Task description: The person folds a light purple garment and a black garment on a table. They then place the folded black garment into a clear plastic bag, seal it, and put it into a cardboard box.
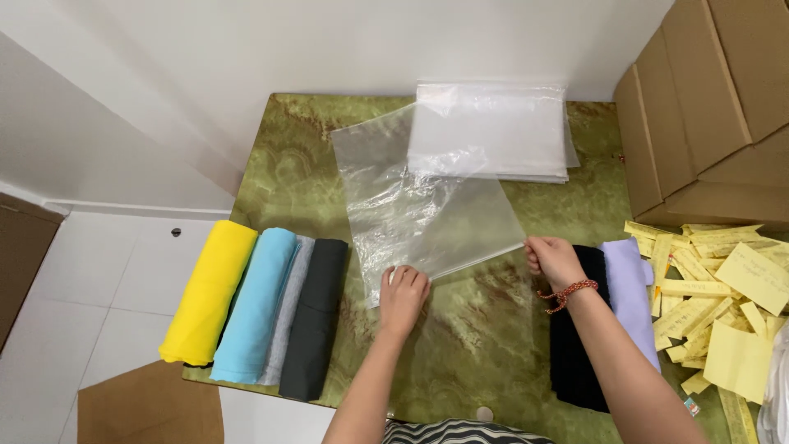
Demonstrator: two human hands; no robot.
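The surface [485, 345] is green with a marbled pattern. At its left edge lie four rolled garments side by side and touching: yellow roll [207, 293], light blue roll [255, 306], grey roll [286, 316], black roll [315, 321]. At the right sit a black folded garment [575, 362] and a lilac garment [631, 300] (adjoining). Yellow paper slips [723, 304] are heaped beyond. Cardboard boxes [707, 107] stand stacked at the far right. A stack of clear bags [493, 131] rests at the rear edge.
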